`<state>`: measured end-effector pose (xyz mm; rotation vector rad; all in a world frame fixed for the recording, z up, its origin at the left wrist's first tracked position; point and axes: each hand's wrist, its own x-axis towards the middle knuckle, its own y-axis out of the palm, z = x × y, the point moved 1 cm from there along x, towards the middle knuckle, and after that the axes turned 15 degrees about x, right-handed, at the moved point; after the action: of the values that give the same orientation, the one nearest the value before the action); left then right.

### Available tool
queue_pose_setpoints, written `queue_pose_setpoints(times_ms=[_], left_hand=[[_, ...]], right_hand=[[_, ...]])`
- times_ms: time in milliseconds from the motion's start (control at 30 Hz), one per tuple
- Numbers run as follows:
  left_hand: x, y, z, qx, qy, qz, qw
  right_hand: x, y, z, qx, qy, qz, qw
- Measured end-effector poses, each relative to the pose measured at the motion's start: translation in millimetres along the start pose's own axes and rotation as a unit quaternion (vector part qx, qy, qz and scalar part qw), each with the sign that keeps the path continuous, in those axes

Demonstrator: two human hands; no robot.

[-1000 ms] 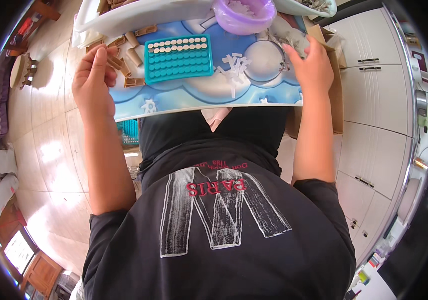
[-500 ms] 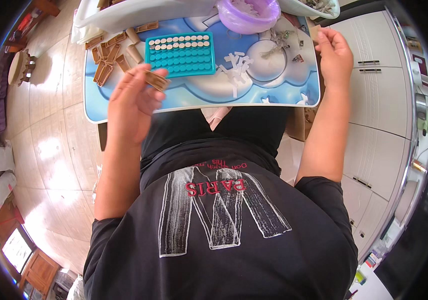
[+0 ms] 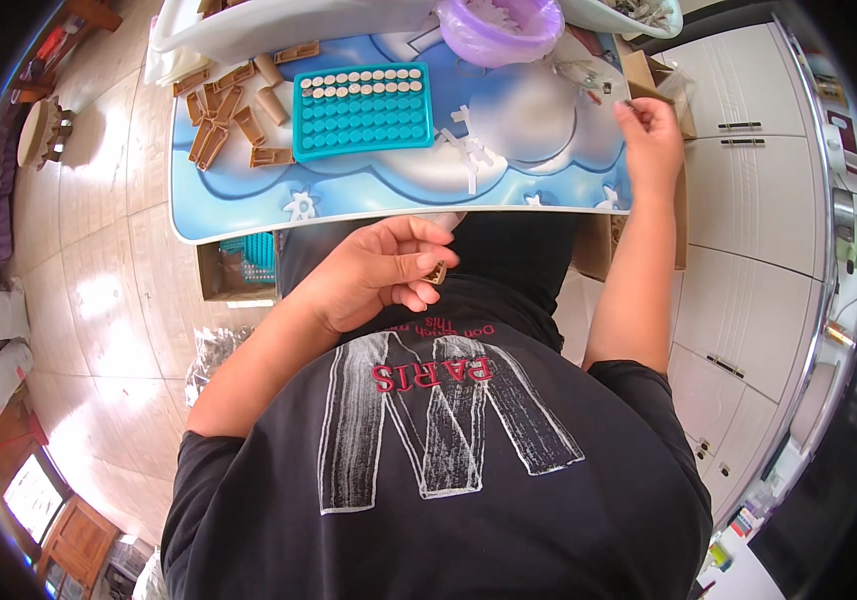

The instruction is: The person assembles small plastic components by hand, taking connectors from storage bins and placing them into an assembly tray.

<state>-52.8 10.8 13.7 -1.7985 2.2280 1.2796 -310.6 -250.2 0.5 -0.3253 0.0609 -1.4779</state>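
My left hand [image 3: 384, 268] is in front of my body, just below the table's near edge. Its thumb and fingers pinch a small brown plastic piece [image 3: 436, 273], seen nearly end-on. Out at the table's right edge, my right hand [image 3: 653, 143] has thumb and fingertips together, with a small dark bit at their tips too tiny to name. Close by on the tabletop lie small metal parts [image 3: 594, 97]. Between the hands, a teal tray [image 3: 364, 130] has round white discs in its two far rows. White strips [image 3: 469, 150] lie loose beside it.
Brown plastic pieces [image 3: 211, 145] are scattered on the table's left. A long white bin [image 3: 279, 35] and a purple bowl [image 3: 499, 40] line the back. An open cardboard box [image 3: 684, 125] stands past the right edge, near white cabinets [image 3: 749, 190].
My left hand has come off the tabletop, toward my body and rightward, with the brown piece. My right hand has drawn slightly nearer. Fewer metal parts show at the right, and the white strips' pile looks smaller.
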Motion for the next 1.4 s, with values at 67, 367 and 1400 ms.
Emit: queue_pose_setpoints(times_ms=[67,367,1400], left_hand=[[-1,7,-5,-0.039,-0.045,-0.013,0.998],[5,-7,13,-0.014,-0.027,0.048,0.998],[0,0,7,-0.023,0.018,0.021,0.999]], right_hand=[[-4,4,26,0.154,-0.086,-0.012,0.984],[-12,2,24,0.048,-0.015,0.038,0.998],[38,35,55,0.065,-0.184,-0.092,0.977]])
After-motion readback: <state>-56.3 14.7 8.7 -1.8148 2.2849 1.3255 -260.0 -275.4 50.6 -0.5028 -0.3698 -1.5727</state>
